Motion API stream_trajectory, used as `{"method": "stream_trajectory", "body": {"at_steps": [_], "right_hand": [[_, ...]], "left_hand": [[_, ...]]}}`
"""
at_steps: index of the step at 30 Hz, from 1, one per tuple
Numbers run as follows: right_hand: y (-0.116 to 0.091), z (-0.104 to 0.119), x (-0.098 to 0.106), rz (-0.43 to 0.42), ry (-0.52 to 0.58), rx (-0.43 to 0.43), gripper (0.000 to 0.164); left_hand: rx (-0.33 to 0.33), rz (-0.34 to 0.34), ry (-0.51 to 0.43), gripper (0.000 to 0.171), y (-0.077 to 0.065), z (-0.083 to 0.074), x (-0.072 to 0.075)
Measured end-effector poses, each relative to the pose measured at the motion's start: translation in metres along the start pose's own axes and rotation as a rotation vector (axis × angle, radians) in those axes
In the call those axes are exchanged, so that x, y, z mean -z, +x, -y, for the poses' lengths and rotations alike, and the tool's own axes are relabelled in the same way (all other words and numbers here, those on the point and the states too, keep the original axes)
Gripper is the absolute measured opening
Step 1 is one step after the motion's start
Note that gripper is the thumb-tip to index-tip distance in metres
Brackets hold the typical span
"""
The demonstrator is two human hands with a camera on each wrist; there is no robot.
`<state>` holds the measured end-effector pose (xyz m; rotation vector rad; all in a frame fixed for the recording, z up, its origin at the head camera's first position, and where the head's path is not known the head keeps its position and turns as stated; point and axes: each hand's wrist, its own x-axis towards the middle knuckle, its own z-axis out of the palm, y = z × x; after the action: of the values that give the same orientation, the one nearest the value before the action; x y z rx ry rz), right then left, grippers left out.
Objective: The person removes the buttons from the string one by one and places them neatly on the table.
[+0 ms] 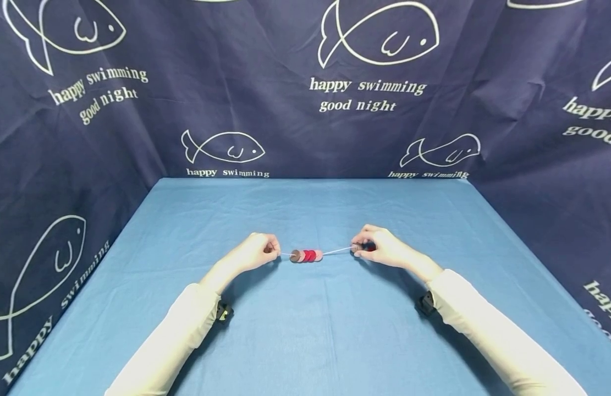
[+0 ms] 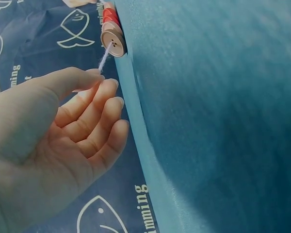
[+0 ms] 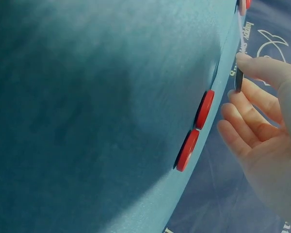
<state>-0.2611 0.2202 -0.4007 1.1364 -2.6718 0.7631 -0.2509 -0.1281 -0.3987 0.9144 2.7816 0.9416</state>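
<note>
A row of several brown, pink and red buttons (image 1: 310,256) is threaded on a thin white string (image 1: 337,251) between the two hands. The thumb and forefinger of my left hand (image 1: 259,251) pinch the string just left of the brown end button (image 2: 114,44), whose holes show in the left wrist view. On the other side, my right hand (image 1: 388,248) pinches a dark brown button (image 3: 239,80) by its edges, where the string's right part reaches. Two red buttons (image 3: 205,109) lie on the cloth near the right fingers, mostly hidden by that hand in the head view.
A blue cloth (image 1: 305,341) covers the table. Dark blue curtains (image 1: 295,66) with white fish drawings hang behind it and at both sides. Each wrist carries a small black camera (image 1: 225,312) under a pale sleeve.
</note>
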Motion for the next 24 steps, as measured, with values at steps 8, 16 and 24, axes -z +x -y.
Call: {"method": "stream_trajectory", "body": {"at_steps": [8,16,24], "right_hand": [[-0.003,-0.001,0.003,0.008,-0.017,-0.023,0.025],[-0.007,-0.003,0.008,-0.015,-0.022,0.0,0.024],[-0.012,-0.004,0.011,-0.018,-0.03,-0.009,0.024]], "left_hand": [[0.0,-0.005,-0.009,0.005,-0.001,0.0,-0.001],[-0.012,-0.016,0.001,0.005,-0.001,0.0,-0.001],[-0.013,-0.024,0.006,0.005,-0.001,0.001,0.0]]}}
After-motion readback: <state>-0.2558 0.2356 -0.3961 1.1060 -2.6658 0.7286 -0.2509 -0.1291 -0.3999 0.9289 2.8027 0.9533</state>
